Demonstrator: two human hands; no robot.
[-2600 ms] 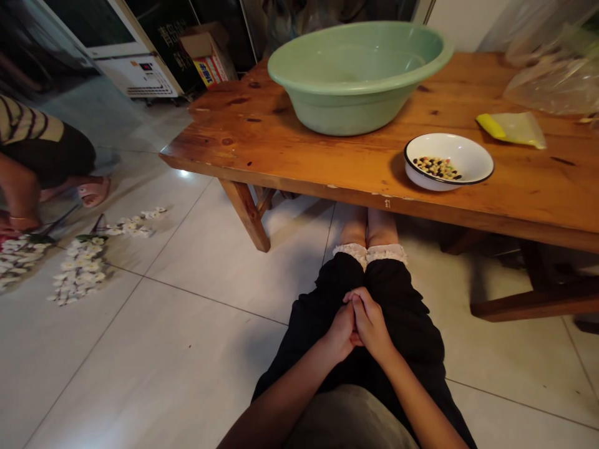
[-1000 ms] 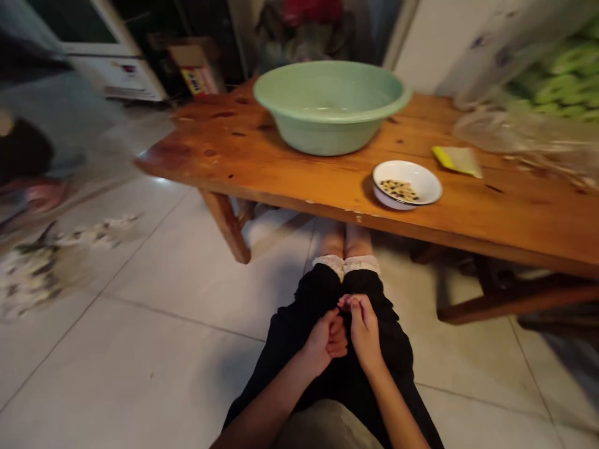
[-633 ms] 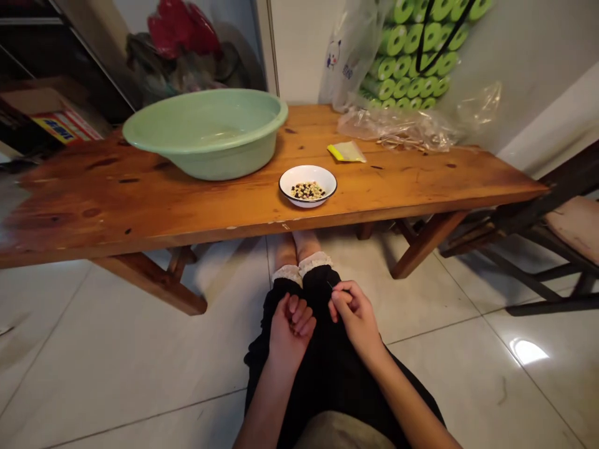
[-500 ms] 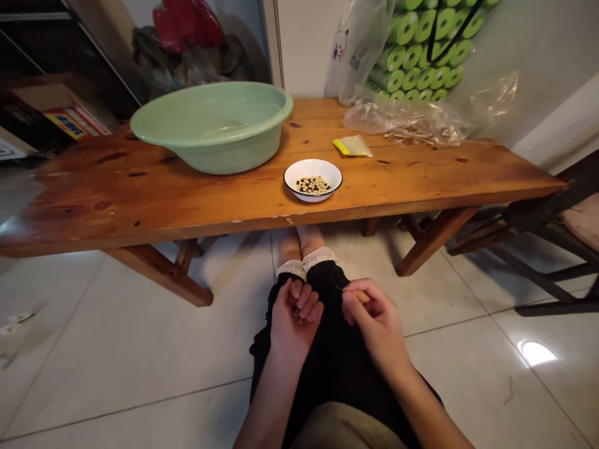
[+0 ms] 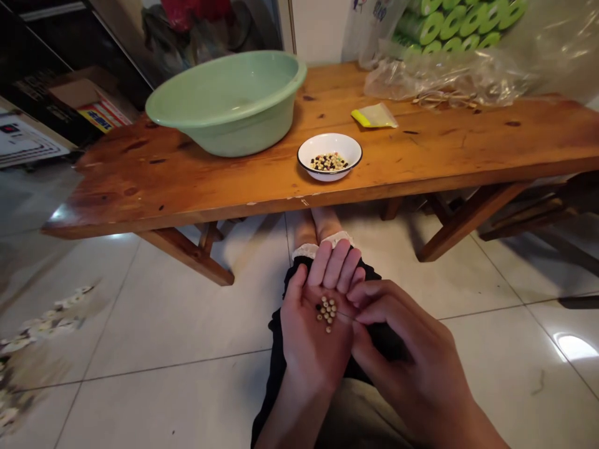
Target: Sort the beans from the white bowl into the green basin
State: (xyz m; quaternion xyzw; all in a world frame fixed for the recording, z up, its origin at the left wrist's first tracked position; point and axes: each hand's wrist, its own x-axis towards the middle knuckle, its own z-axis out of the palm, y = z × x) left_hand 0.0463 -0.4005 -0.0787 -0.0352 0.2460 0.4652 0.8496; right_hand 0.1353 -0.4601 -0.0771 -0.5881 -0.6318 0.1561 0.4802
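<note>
My left hand (image 5: 318,330) is palm up with its fingers loosely spread, and several small pale beads (image 5: 329,307) plus a dark one lie in the palm. Beside it, my right hand (image 5: 402,337) pinches a thin needle or wire (image 5: 345,317) between thumb and fingertips, its tip pointing left at the beads. A white bowl (image 5: 330,144) with a dark rim stands near the front edge of the wooden table (image 5: 224,187) and contains mixed pale and dark beads (image 5: 329,163).
A large green basin (image 5: 229,118) stands left of the bowl. Behind the bowl lies a small yellow-edged packet (image 5: 375,116). Clear plastic wrap (image 5: 444,78) and green rolls (image 5: 461,25) are at the back right. An opened carton (image 5: 88,100) is at the far left.
My left hand has uncurled, showing the beads in its palm. My right hand has moved in beside it with the needle or wire. The view has shifted, and the table sits higher.
</note>
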